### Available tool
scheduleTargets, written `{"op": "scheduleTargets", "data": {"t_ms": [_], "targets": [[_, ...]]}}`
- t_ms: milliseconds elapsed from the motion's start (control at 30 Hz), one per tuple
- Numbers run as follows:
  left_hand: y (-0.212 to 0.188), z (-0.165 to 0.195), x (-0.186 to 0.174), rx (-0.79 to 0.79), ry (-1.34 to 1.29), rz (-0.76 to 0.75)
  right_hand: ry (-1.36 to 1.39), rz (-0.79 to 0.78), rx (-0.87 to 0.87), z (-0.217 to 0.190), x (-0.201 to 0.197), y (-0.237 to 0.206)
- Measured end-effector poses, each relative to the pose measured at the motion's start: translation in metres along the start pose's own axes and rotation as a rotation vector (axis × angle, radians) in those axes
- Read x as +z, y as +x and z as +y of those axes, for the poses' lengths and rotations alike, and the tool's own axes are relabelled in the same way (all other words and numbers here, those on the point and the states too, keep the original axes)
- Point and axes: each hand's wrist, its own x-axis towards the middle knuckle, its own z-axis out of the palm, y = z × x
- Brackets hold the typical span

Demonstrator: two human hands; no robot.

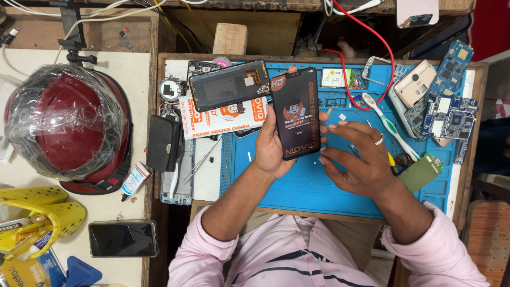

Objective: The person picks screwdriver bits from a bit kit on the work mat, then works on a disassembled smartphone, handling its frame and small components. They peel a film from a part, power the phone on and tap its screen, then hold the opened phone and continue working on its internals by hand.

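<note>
- Head view: the left hand (271, 151) has its grip clamped on a black phone display panel (295, 112), thumb along one long edge and fingers (323, 130) curling round the other, so the glass faces up and can be looked over.
- The panel is lifted over the blue work mat (297, 186), which I take as my landmark; it sits above the mat's upper middle, tilted slightly.
- The right hand (356, 159) hovers just right of the panel over the same mat, fingers spread apart and holding nothing, fingertips close to the panel's edge as if to steady it or feel along it.
- At the mat's upper left corner lies an empty phone frame (229, 85) on a printed orange and white box (223, 118), likely kept near as the matching part.
- Toward the mat's right side lies a white and green toothbrush (390, 126), and beyond it, at the right edge, a heap of blue circuit boards (449, 106).
- Well to the left of the mat, on the neighbouring bench (32, 175), sits a red helmet wrapped in clear film (69, 122), with a dark phone (123, 238) lying flat below it.
</note>
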Motion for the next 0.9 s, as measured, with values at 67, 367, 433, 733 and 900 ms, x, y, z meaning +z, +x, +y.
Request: {"op": "scheduleTargets", "data": {"t_ms": [67, 367, 433, 733, 900], "targets": [[0.000, -0.001, -0.002, -0.002, -0.003, 0.001, 0.004, 0.000, 0.000, 0.000, 0.000, 0.000], [-0.001, 0.005, 0.022, 0.193, 0.701, -0.013, 0.463, 0.152, 0.404, 0.004, 0.004, -0.018], [-0.007, 0.010, 0.031, 0.349, 1.200, -0.063, 0.853, 0.139, 0.512, 0.009, 0.005, -0.023], [-0.010, -0.002, 0.042, 0.688, 1.892, -0.045, 1.103, 0.059, 0.507, 0.023, -0.010, -0.023], [-0.013, -0.003, 0.043, 0.740, 1.997, -0.046, 1.017, 0.007, 0.477, 0.035, -0.015, -0.027]]}}
